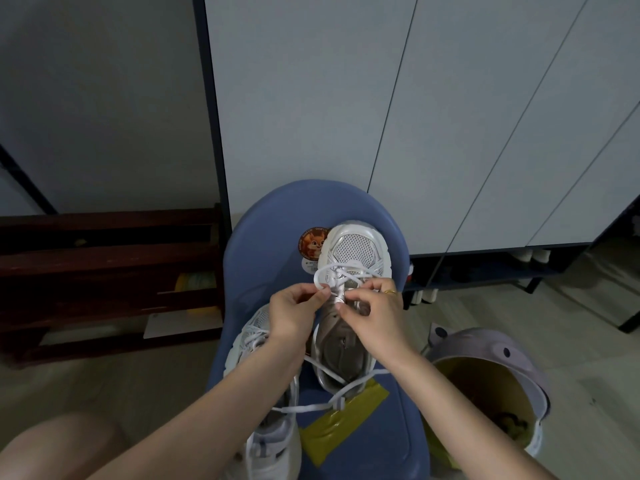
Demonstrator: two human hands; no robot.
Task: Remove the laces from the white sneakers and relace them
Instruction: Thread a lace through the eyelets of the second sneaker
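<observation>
Together both hands (332, 306) pinch flat white lace (320, 273) over mesh-toed sneaker (353, 247).

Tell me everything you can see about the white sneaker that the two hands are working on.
The white sneaker lies on the blue chair seat, toe pointing away from the person. Its toe has a white mesh panel with smooth, slightly shiny trim. A white lace loops across the front; loose ends trail past the heel. The left hand pinches the lace, and the right hand pinches at the tongue area. A second sneaker lies beside it.

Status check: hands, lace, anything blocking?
Left hand pinching lace; right hand at sneaker tongue, grip unclear. Second sneaker under left forearm. Nothing blocking.
</observation>
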